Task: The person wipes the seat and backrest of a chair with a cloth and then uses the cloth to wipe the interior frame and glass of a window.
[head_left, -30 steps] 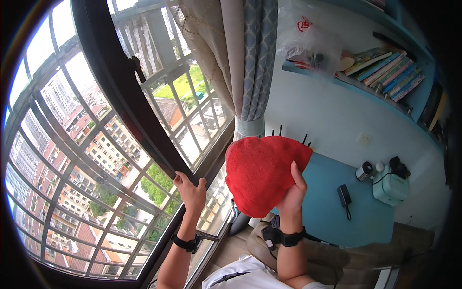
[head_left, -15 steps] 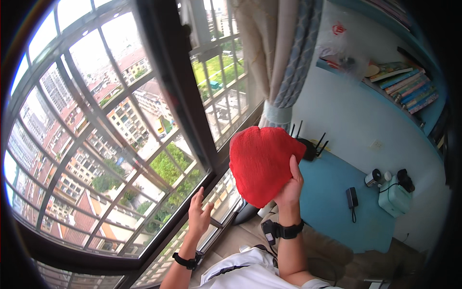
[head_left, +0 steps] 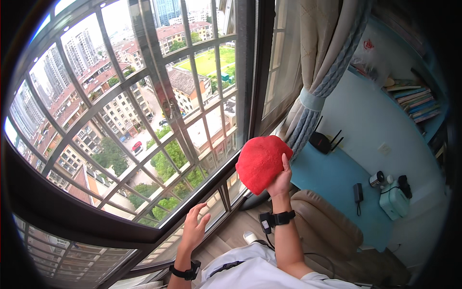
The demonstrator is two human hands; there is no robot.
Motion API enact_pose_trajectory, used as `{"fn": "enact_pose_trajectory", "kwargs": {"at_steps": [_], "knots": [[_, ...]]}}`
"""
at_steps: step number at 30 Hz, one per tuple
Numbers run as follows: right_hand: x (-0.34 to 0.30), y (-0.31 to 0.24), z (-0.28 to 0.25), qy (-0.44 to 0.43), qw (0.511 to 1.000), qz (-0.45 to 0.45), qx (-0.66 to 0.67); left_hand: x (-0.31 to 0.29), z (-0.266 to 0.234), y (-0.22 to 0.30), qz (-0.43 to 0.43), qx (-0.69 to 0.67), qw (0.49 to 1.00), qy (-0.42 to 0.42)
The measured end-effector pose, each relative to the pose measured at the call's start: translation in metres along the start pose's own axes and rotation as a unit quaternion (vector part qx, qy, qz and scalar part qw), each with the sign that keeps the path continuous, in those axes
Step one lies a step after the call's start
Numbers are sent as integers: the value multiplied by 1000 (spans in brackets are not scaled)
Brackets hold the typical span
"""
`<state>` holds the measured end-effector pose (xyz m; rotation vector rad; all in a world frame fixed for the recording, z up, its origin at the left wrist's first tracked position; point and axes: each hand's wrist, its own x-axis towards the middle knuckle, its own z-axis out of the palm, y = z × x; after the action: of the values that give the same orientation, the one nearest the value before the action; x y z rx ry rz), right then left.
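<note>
A rounded red cloth (head_left: 260, 161), soft and folded into a pad, is held up in front of the window frame. My right hand (head_left: 280, 183) grips its lower right edge, the thumb lying on the near face and the other fingers hidden behind. At left and lower down, my left hand (head_left: 194, 229) is raised with fingers apart and nothing in it. That hand is nearest the dark lower rail of the window (head_left: 192, 200), whose glass and metal bars fill the left side. Each wrist wears a black strap.
A tied curtain (head_left: 313, 101) hangs right of the window. Beyond it, a blue desk (head_left: 332, 178) bears a black router (head_left: 321, 142), a black adapter (head_left: 358, 192) and a mint-green case (head_left: 394, 202). A brown leather chair (head_left: 325, 219) stands beside my right arm. Books (head_left: 418, 101) fill a wall shelf.
The view has swung, so window, curtain and desk sit differently, and more chair and floor show. The red cloth now looks smaller, still in my right hand. My left hand appears lower, still empty.
</note>
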<state>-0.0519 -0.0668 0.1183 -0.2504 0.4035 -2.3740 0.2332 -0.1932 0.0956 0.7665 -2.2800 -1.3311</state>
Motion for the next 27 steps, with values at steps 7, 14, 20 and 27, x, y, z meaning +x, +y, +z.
{"fn": "enact_pose_trajectory", "kwargs": {"at_steps": [7, 14, 20, 27], "knots": [[9, 53, 12, 98, 978, -165, -83, -51, -35, -27, -21, -4, 999, -38], [90, 150, -43, 137, 922, -290, -218, -74, -46, -36, -44, 16, 997, -63], [95, 151, 18, 142, 928, -294, -183, -77, -79, -25, -51, -103, 978, 176], [147, 122, 75, 76, 883, -402, -231, -62, -73, -33, -38, -13, 964, 261]]}}
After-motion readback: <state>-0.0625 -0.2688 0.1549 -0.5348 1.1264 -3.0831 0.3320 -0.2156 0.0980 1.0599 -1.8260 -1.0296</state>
